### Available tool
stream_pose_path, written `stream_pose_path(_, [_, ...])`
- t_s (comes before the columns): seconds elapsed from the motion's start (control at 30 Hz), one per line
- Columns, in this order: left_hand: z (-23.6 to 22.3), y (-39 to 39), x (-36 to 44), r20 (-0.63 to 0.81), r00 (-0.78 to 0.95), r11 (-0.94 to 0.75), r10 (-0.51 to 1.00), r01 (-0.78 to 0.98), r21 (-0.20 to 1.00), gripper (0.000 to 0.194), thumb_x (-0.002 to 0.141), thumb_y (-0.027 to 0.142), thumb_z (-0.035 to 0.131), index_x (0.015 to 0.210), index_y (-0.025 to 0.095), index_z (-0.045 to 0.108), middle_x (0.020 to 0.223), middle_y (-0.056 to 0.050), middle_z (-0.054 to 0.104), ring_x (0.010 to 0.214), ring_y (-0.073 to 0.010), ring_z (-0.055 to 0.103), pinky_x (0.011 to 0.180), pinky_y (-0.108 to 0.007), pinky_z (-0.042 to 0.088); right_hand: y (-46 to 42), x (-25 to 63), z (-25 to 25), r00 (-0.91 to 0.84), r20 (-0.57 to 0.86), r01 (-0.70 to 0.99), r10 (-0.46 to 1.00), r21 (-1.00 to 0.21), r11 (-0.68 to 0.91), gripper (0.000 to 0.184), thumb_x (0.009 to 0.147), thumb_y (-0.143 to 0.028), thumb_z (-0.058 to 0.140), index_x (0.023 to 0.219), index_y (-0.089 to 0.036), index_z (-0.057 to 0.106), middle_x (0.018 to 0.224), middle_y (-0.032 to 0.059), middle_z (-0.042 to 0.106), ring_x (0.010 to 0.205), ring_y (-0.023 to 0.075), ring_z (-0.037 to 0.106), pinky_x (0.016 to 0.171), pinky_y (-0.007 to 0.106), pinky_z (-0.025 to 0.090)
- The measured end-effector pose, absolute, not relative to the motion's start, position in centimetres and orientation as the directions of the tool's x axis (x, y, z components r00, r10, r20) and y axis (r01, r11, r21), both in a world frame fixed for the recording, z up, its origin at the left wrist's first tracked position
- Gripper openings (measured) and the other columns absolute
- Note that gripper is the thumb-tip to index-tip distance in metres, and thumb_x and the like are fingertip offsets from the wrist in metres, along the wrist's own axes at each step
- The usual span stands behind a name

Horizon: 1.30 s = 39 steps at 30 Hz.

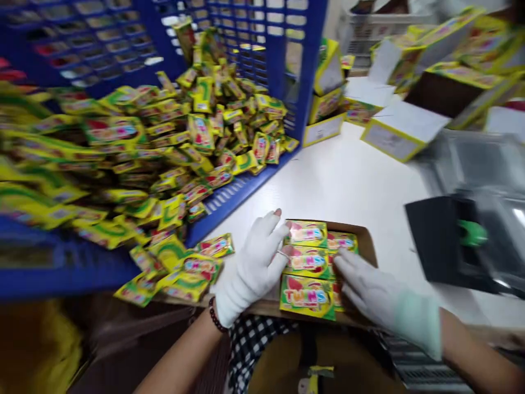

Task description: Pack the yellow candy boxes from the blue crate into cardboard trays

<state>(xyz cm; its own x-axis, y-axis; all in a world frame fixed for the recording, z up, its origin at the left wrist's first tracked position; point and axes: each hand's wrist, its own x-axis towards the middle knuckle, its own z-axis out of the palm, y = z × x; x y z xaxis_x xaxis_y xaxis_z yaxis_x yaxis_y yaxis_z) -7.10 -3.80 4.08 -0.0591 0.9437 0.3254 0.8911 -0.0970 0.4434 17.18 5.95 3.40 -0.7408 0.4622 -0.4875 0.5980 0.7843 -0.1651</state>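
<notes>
A shallow brown cardboard box [366, 244] sits at the table's near edge, holding rows of yellow-green candy packets [307, 259] printed "TWINS". My left hand [254, 268], in a white fingerless glove, rests at the box's left side, its fingers stretched over the left packets. My right hand [381, 298], also gloved, lies at the right side of the box with fingers extended flat onto the packets. Neither hand grips a packet that I can see.
A tipped blue plastic crate [262, 180] spills a big heap of the same packets [172, 164] at left. Folded yellow display cartons [394, 131] lie at the back right. A black device with a green knob [467, 241] stands right of the box.
</notes>
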Motion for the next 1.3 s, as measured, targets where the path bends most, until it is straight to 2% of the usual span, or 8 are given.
stream_pose_path(0.13, [5.8,-11.2,-12.7,0.032,-0.326,0.325,0.945,0.945,0.019,0.037,0.088,0.025,0.050,0.122,0.019,0.060,0.126,-0.016,0.061,0.110,-0.0335,0.060,0.093,-0.050,0.048,6.4,16.8,2.0,-0.719,-0.480,0.590,0.502,-0.040,0.806,0.050,0.082,-0.005,0.045,0.130,-0.004,0.062,0.140,0.0269,0.052,0.132,0.0400,0.049,0.101,0.051,0.051])
stream_pose_path(0.27, [4.8,-15.6,-17.3,-0.176,-0.369,0.337,0.913,0.923,-0.188,0.048,0.079,0.009,0.047,0.124,0.022,0.060,0.128,-0.016,0.060,0.109,-0.0335,0.061,0.090,-0.049,0.048,6.5,16.8,1.4,-0.753,-0.455,0.577,0.475,-0.109,0.810,0.045,0.081,-0.007,0.047,0.120,-0.008,0.069,0.131,0.0260,0.060,0.122,0.0365,0.058,0.097,0.048,0.054])
stream_pose_path(0.5, [3.9,-11.4,-19.2,-0.185,-0.388,0.423,0.903,0.877,0.226,0.032,0.081,0.020,0.051,0.111,0.019,0.063,0.106,-0.009,0.068,0.099,-0.0257,0.063,0.090,-0.038,0.049,9.1,18.3,4.0,-0.846,-0.256,0.532,0.468,-0.356,0.768,0.041,0.090,-0.026,0.043,0.121,-0.016,0.069,0.120,0.0152,0.070,0.109,0.0274,0.067,0.097,0.043,0.055])
stream_pose_path(0.67, [7.7,-7.7,-13.3,-0.028,-0.509,0.328,0.860,0.511,0.795,0.033,0.086,0.037,0.055,0.113,0.019,0.060,0.102,-0.004,0.068,0.091,-0.0205,0.063,0.081,-0.033,0.053,8.1,12.8,9.6,-0.810,0.049,0.415,0.584,-0.656,0.630,0.041,0.093,-0.036,0.047,0.125,-0.018,0.065,0.119,0.0096,0.071,0.106,0.0234,0.068,0.094,0.037,0.054])
stream_pose_path(0.83, [8.1,-5.8,-10.3,0.005,-0.328,0.126,0.945,0.376,0.918,0.034,0.087,0.043,0.060,0.111,0.019,0.063,0.104,-0.006,0.070,0.094,-0.0212,0.066,0.084,-0.033,0.053,7.7,5.3,11.2,-0.874,-0.031,0.313,0.485,-0.800,0.512,0.035,0.090,-0.040,0.056,0.114,-0.016,0.067,0.096,0.0052,0.074,0.085,0.0205,0.068,0.076,0.034,0.055])
stream_pose_path(0.9, [7.1,-5.9,-12.3,-0.019,-0.337,0.199,0.941,0.510,0.837,0.037,0.091,0.045,0.051,0.113,0.018,0.063,0.108,-0.008,0.070,0.099,-0.0221,0.066,0.088,-0.034,0.052,9.2,4.5,10.8,-0.874,0.025,0.264,0.485,-0.814,0.517,0.030,0.091,-0.035,0.054,0.108,-0.014,0.068,0.093,0.0050,0.073,0.083,0.0196,0.066,0.077,0.033,0.053])
stream_pose_path(1.07, [3.6,-6.7,-18.1,-0.168,-0.465,0.491,0.869,0.853,0.177,0.028,0.085,0.030,0.052,0.107,0.017,0.064,0.109,-0.013,0.067,0.100,-0.0269,0.063,0.090,-0.039,0.048,13.8,6.2,10.5,-0.887,0.120,0.196,0.446,-0.777,0.599,0.027,0.092,-0.032,0.053,0.110,-0.016,0.066,0.098,0.0046,0.072,0.086,0.0199,0.065,0.080,0.033,0.050])
stream_pose_path(1.3, [2.1,-4.3,-18.4,-0.198,-0.493,0.521,0.847,0.843,0.131,0.028,0.075,0.041,0.061,0.090,0.017,0.060,0.088,-0.011,0.065,0.082,-0.0272,0.061,0.072,-0.036,0.046,15.5,5.3,12.7,-0.981,0.162,0.003,0.102,-0.517,0.856,0.020,0.091,-0.018,0.053,0.108,-0.011,0.061,0.099,0.0057,0.066,0.088,0.0171,0.058,0.083,0.031,0.045])
